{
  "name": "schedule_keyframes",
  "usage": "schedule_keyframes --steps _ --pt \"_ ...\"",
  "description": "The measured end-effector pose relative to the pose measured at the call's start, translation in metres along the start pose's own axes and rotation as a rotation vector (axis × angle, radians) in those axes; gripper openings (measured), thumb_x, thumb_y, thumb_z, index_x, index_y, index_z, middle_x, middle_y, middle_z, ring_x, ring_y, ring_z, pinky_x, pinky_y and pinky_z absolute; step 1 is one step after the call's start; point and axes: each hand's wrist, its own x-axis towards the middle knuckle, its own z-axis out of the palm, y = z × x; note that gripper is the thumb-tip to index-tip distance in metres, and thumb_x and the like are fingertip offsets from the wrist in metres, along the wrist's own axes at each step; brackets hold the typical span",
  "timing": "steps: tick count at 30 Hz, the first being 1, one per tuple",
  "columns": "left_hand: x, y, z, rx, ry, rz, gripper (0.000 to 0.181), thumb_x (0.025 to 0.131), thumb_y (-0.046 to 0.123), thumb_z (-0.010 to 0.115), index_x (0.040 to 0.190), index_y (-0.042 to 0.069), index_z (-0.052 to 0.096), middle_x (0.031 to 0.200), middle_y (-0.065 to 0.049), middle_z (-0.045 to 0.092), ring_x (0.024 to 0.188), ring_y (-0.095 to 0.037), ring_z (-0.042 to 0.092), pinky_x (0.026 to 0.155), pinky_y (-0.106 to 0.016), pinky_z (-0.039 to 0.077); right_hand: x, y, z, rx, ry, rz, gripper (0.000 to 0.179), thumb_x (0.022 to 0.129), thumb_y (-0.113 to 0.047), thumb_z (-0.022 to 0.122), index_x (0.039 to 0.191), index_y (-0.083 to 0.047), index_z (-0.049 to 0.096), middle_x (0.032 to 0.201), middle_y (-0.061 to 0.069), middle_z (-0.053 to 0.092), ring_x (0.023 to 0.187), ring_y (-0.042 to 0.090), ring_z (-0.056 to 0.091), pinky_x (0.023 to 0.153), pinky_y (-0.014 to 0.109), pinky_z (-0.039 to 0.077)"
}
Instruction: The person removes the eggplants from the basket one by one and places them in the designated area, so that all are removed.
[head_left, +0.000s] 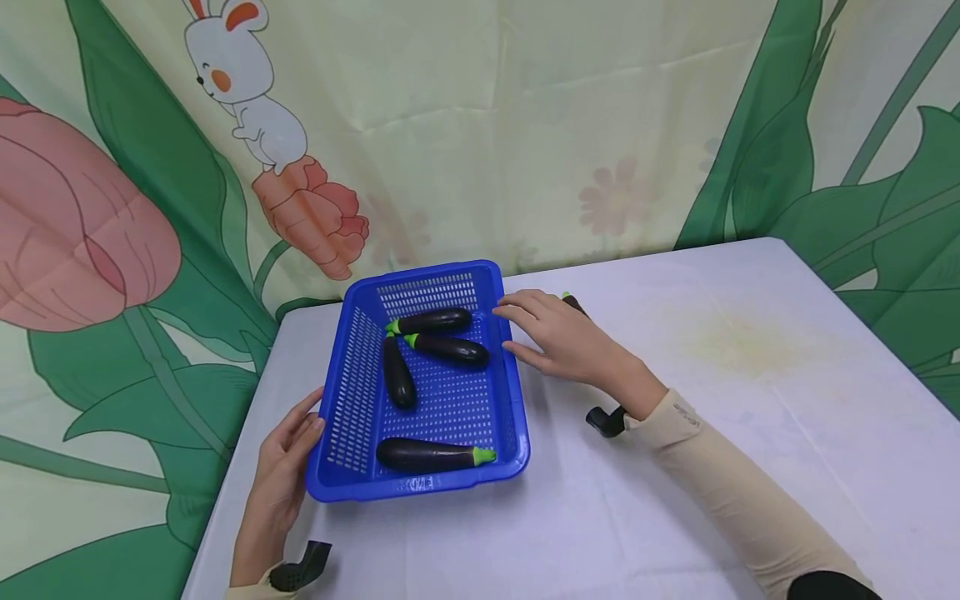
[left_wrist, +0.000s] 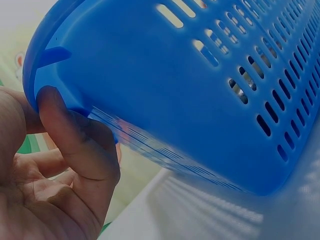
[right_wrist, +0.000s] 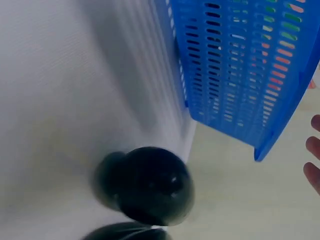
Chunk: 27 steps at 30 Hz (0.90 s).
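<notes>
A blue plastic basket (head_left: 508, 400) with slotted walls stands on the white table. Inside it, three dark eggplants (head_left: 450, 350) lie in the far half and another eggplant (head_left: 427, 455) lies along the near wall. My left hand (head_left: 281, 467) pinches the basket's left rim; the left wrist view shows its curled finger (left_wrist: 75, 135) against the underside of the rim. Just beside the right rim is my right hand (head_left: 558, 337), its fingers extended towards the basket and holding nothing. Behind that hand an eggplant tip (head_left: 573, 303) peeks out. Rounded dark eggplants (right_wrist: 157, 185) show in the right wrist view.
The white table (head_left: 720, 400) stretches to the right of the basket. Behind it hangs a printed cloth (head_left: 525, 133) with a rabbit, tulips and leaves. Black wrist-worn devices (head_left: 606, 421) sit at both cuffs.
</notes>
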Motion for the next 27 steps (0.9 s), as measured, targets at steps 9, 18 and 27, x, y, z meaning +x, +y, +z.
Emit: schedule_keyframes --steps 9,18,27 --pt "0.001 0.001 0.000 -0.002 -0.007 0.013 0.056 0.108 0.024 0.059 0.160 0.012 0.040 0.106 0.009 0.069 0.094 -0.007 0.072 0.080 -0.026 0.064 0.029 -0.011 0.003 -0.025 -0.202 -0.037 0.048 0.103 -0.041 0.065 0.138 -0.009 0.063 0.134 0.009 0.066 0.129 0.028 0.060 0.116 0.044 0.047" --pt "0.001 -0.001 0.000 -0.009 -0.021 0.014 0.057 0.108 0.024 0.058 0.161 0.013 0.038 0.106 0.009 0.068 0.094 -0.007 0.072 0.081 -0.026 0.064 0.050 -0.018 0.013 -0.054 -0.414 0.026 0.056 0.101 -0.050 0.064 0.142 -0.012 0.061 0.133 0.006 0.068 0.128 0.027 0.061 0.119 0.044 0.044" --pt "-0.001 0.001 0.000 -0.002 -0.014 0.015 0.057 0.108 0.024 0.058 0.160 0.012 0.039 0.106 0.009 0.070 0.093 -0.006 0.072 0.080 -0.025 0.064 0.065 -0.025 0.020 -0.097 -0.514 0.103 0.061 0.096 -0.053 0.069 0.142 -0.013 0.061 0.132 0.007 0.069 0.128 0.029 0.061 0.120 0.044 0.042"
